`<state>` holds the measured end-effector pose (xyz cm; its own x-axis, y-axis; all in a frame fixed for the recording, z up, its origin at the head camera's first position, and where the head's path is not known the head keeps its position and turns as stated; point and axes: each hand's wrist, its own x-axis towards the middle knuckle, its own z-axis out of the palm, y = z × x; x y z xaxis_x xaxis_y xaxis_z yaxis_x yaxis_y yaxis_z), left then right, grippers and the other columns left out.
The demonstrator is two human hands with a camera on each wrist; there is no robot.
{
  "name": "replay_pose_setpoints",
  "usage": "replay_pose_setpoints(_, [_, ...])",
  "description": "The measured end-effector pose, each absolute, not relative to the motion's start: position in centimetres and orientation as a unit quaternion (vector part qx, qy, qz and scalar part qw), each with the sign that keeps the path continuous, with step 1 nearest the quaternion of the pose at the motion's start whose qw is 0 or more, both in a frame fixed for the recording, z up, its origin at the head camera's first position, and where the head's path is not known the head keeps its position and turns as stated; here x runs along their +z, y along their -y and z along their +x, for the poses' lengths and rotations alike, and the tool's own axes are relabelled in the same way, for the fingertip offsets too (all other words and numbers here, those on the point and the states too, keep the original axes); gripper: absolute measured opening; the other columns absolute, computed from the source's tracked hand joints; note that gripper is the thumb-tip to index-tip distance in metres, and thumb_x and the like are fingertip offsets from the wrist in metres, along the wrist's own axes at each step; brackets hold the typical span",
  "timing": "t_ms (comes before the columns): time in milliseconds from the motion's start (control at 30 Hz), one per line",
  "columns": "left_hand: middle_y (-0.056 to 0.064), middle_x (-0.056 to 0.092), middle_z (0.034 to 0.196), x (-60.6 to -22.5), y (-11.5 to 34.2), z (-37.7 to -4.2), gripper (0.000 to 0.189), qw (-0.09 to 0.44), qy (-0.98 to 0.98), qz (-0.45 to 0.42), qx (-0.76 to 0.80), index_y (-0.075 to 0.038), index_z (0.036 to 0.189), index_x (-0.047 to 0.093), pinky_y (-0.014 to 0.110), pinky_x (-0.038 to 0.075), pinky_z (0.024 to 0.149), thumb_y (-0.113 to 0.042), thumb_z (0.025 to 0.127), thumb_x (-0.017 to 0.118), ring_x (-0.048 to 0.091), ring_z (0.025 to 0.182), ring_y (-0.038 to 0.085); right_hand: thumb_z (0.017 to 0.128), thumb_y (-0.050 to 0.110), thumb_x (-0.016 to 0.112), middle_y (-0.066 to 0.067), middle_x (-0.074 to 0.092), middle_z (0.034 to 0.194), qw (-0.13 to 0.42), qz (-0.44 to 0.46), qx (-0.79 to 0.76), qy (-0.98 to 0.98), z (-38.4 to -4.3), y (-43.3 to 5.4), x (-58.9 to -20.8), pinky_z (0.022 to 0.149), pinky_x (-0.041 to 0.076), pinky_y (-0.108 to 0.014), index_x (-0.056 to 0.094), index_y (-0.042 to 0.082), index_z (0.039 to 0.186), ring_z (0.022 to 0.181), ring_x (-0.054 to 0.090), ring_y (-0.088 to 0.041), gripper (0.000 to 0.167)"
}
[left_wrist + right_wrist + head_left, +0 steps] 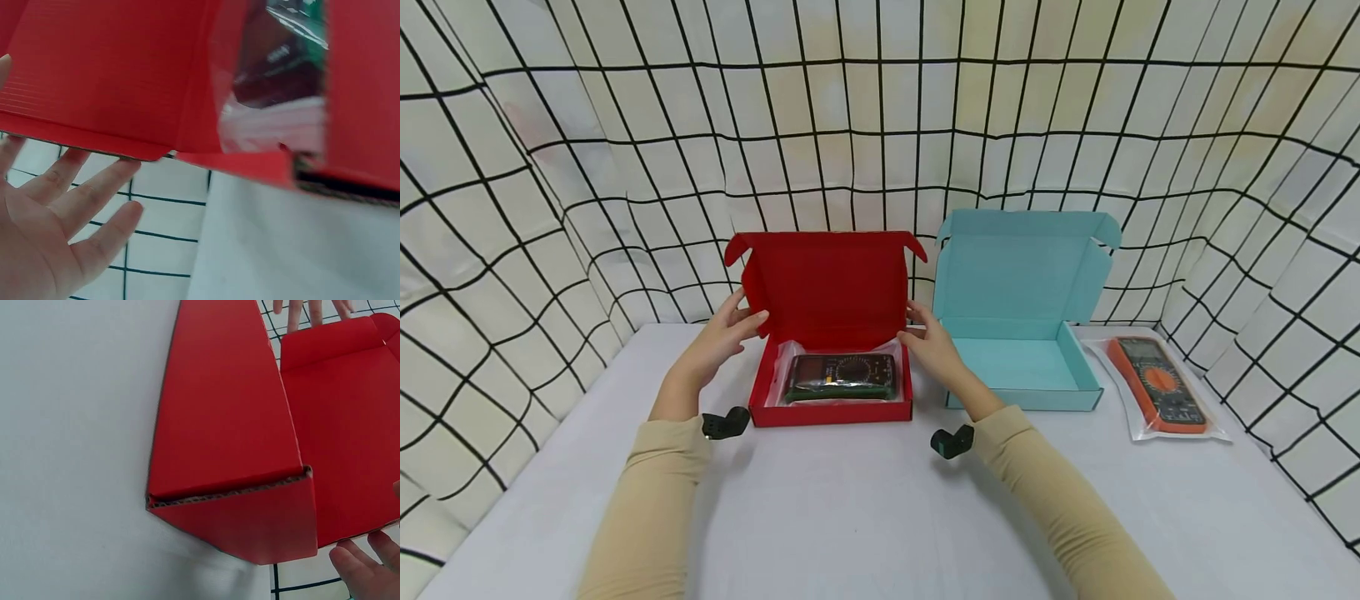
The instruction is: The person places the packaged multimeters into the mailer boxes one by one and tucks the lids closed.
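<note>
A red cardboard box [831,414] stands with its lid [831,287] raised. Inside lies a dark multimeter with a green edge [841,377], wrapped in clear plastic. My left hand [724,337] is at the lid's left side; its fingers [94,194] stretch out straight behind the red side flap, fingertips right at the edge. On the opposite side, my right hand [934,346] holds the lid's right edge, with fingers [356,569] bent behind it and the thumb on the inner face. The right wrist view shows the box's front corner close up.
To the right stands a light blue box [1022,400] with its lid up. Beyond it, an orange multimeter [1159,383] lies in a clear bag on the white table [865,517]. White walls with a black grid [865,108] enclose the back and sides.
</note>
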<state>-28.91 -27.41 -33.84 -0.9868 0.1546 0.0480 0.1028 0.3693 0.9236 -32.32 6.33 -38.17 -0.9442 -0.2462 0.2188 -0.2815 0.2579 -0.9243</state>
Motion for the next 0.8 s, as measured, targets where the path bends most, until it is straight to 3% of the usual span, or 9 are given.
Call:
replay_pose_setpoints(200, [0.026,0.014,0.167,-32.7,26.9,-28.6,0.082,0.008,-0.809,0.058,0.584,-0.015,0.166,-0.004,0.065,0.024,0.116,-0.04,0.107,0.047,0.031,0.146,0.05,0.104,0.009,0.055,-0.023,0.042,0.152,0.01,0.17,0.609,0.775,-32.1,-6.4,-37.8,0.107,0.046,-0.052,0.031,0.0,0.157,0.136,0.049,-0.04,0.058])
replay_pose_setpoints(433, [0.022,0.014,0.168,-32.1,26.2,-28.3,0.079,-0.004,-0.779,0.036,0.626,-0.016,0.166,0.003,0.066,0.024,0.116,-0.045,0.107,0.044,0.031,0.146,0.05,0.107,0.017,0.053,-0.019,0.033,0.158,0.018,0.173,0.654,0.737,-32.4,-5.7,-37.4,0.115,0.037,-0.049,0.03,-0.001,0.149,0.145,0.039,-0.035,0.051])
replay_pose_setpoints(600, [0.019,0.009,0.17,-31.8,26.2,-28.1,0.082,-0.001,-0.762,0.028,0.647,-0.014,0.166,0.003,0.069,0.021,0.116,-0.052,0.105,0.041,0.03,0.146,0.051,0.108,0.021,0.049,-0.019,0.028,0.162,0.035,0.188,0.679,0.709,-32.6,-5.2,-36.5,0.117,0.033,-0.051,0.022,0.002,0.155,0.147,0.033,-0.035,0.058])
replay_pose_setpoints(800, [0.022,0.014,0.168,-31.4,26.1,-28.1,0.081,-0.008,-0.756,0.025,0.654,-0.008,0.165,0.006,0.067,0.018,0.117,-0.051,0.105,0.039,0.031,0.145,0.051,0.109,0.03,0.043,-0.016,0.024,0.166,0.023,0.179,0.715,0.675,-32.9,-5.2,-35.1,0.114,0.033,-0.06,0.017,0.007,0.163,0.149,0.03,-0.036,0.064])
